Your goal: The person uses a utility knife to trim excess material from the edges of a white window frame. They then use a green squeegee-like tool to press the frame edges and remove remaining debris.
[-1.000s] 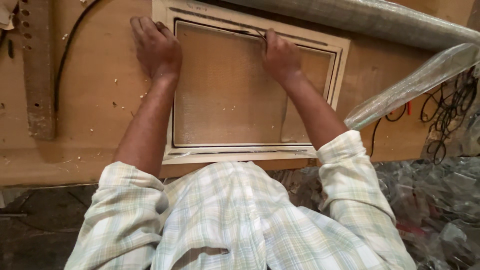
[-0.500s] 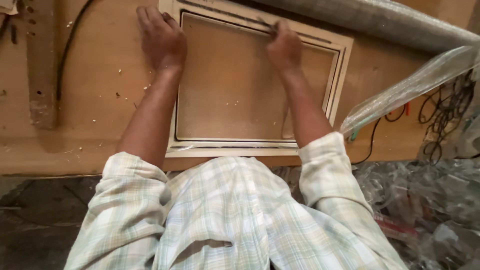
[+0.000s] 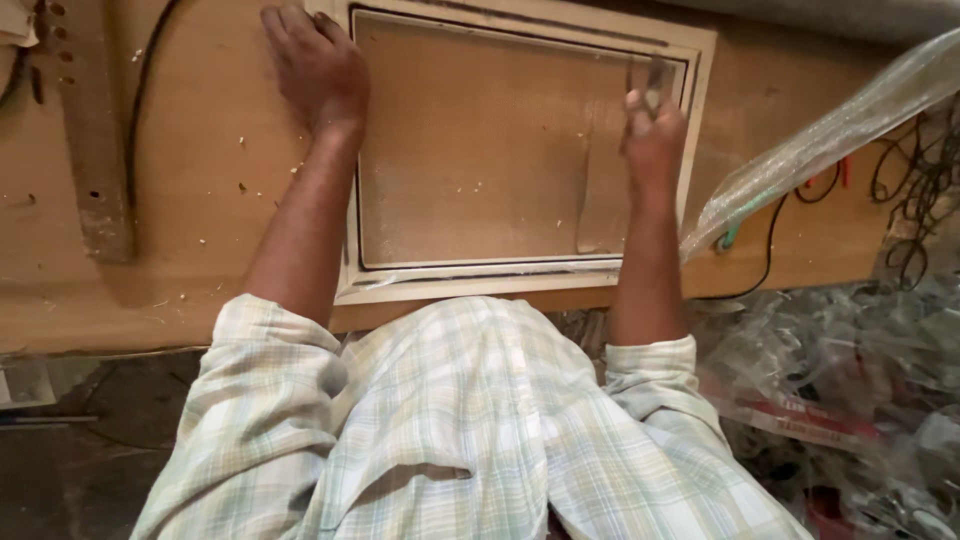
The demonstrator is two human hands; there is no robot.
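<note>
A pale wooden panel (image 3: 480, 150) with a recessed middle and a dark groove around it lies on the workbench (image 3: 150, 300) in front of me. My left hand (image 3: 315, 65) rests flat, fingers apart, on the bench at the panel's upper left corner, touching its edge. At the panel's right side, over the groove, my right hand (image 3: 655, 130) is closed on a small thin tool (image 3: 650, 82). The tool is blurred and I cannot tell its kind.
A wooden strip with holes (image 3: 95, 150) and a black cable (image 3: 135, 120) lie on the bench at the left. A clear plastic-wrapped roll (image 3: 830, 130) slants across the right, above dark wires (image 3: 910, 190). Crumpled plastic (image 3: 850, 400) fills the floor at lower right.
My right hand has moved from the groove along the panel's top edge to its right side and a little toward me. My left hand stays at the upper left corner.
</note>
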